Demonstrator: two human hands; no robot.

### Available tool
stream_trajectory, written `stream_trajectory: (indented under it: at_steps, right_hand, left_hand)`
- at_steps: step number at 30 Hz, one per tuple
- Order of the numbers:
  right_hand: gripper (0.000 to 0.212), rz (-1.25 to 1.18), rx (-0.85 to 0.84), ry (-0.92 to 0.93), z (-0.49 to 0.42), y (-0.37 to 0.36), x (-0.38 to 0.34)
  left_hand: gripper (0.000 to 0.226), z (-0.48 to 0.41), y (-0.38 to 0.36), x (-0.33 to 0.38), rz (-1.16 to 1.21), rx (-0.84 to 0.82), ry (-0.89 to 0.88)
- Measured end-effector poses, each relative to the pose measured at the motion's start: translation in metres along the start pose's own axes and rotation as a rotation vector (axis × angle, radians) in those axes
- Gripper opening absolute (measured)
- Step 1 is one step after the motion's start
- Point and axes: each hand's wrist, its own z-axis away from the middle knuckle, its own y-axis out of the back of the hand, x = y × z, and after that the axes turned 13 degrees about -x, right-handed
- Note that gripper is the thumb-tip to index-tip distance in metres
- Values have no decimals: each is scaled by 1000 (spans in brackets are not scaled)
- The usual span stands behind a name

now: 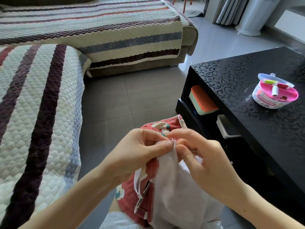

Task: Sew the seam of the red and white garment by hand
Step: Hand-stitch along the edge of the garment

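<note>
Nearest up, the red and white garment [166,192] lies on the lap. The left hand [140,151] has a tight pinch grip on its seam edge, and the right hand [203,156] pinches it right alongside. There's a sewing kit [275,91] on the table [239,76], far right.

Needle and thread too small to tell at garment [166,187] top, where left hand [138,152] and right hand [204,161] meet. Garment bottom cut by frame edge.
</note>
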Motion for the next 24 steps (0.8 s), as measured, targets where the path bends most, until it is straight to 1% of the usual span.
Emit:
stream_trajectory:
  at_steps: [3,6,7,8,11,12,14,16,18,21,24]
  right_hand:
    - [15,-83,-32,12,-1,4,-2]
    - [10,-24,-5,-10,-4,6,-3]
    - [11,42,25,-6,-5,6,-3]
    - [11,159,76,24,-5,7,-3]
    - [16,605,274,180,-7,7,-2]
    - [17,687,313,235,-8,5,-2]
    - [15,768,315,347,-9,2,-4]
    - [14,801,281,422,-10,2,-5]
    - [16,797,265,451,-11,3,-3]
    - [14,738,225,491,-12,6,-1]
    - [12,633,178,524,-13,9,2]
  left_hand:
    - [17,-1,2,-2,-43,7,-1]
    - [19,-3,2,-4,-134,21,-14]
    - [19,-4,1,-5,-166,25,-24]
    - [21,-4,1,-5,-183,27,-41]
    - [21,-5,-1,-5,-195,41,-79]
    - [18,-5,-2,-5,-217,49,-82]
    - [10,-7,-4,-6,-274,66,-89]
    - [12,-5,-6,-7,-302,82,-101]
    - [17,-4,-5,-7,-325,80,-107]
    - [19,-4,-4,-4,-346,68,-87]
    - [14,-5,-4,0,-343,56,-57]
